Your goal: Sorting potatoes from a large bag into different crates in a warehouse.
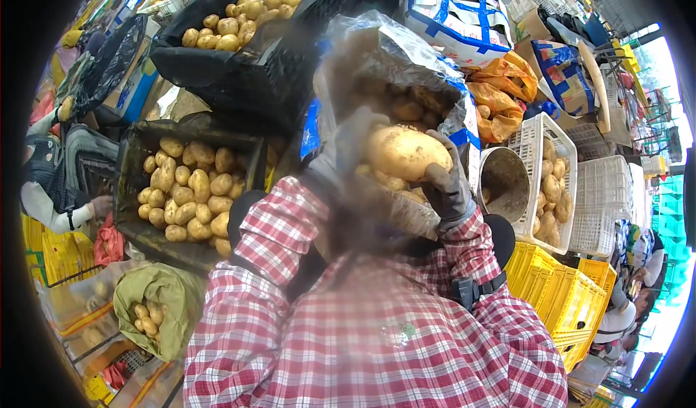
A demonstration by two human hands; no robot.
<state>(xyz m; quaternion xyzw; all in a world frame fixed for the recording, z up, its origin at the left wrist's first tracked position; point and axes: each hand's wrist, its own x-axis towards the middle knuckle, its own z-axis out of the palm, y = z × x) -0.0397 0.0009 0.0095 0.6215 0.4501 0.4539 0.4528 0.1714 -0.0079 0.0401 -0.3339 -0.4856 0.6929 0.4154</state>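
A large pale potato (408,151) is held up in front of me above an open plastic-lined sack (462,103) with more potatoes inside. My right hand (450,185), in a grey glove, grips the potato's right end, fingers over the top and thumb below. My left hand (345,144), also gloved, is at its left end; a blurred smudge over the view partly hides that contact. Loose potatoes (399,182) show in the sack beneath the held one.
Left of me stands a black-lined crate (126,212) of potatoes; another dark crate (217,82) is beyond it. A green sack (185,299) holds potatoes. At right are a metal bucket (505,174), a white crate (568,136) and yellow crates (571,294). A person (81,212) sits at far left.
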